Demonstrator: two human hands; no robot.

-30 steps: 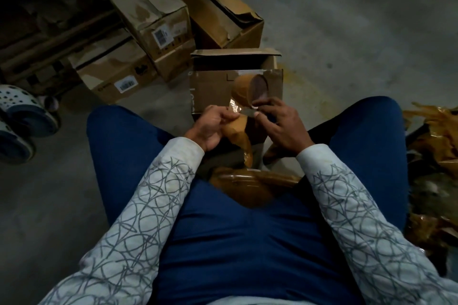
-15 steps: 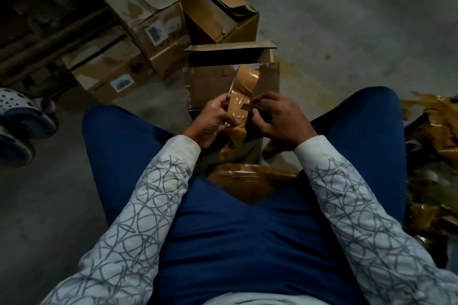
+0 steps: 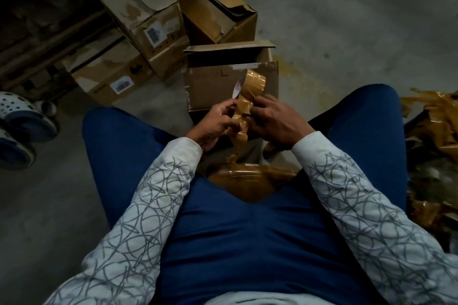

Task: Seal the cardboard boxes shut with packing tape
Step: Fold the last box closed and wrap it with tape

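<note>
Head view. The left hand (image 3: 214,126) and right hand (image 3: 275,119) each pinch a brown packing tape strip (image 3: 244,109) between curled fingers (image 3: 221,108), one hand at either edge. The strip curls over above the fingers and trails below them toward the lap. The open cardboard box (image 3: 210,86) stands on the floor (image 3: 347,32) just beyond the fingers, far flap (image 3: 230,46) raised. Judged best practice: keep the strip taut and untwisted, adhesive faces apart, then fold the flap down before taping the seam.
</note>
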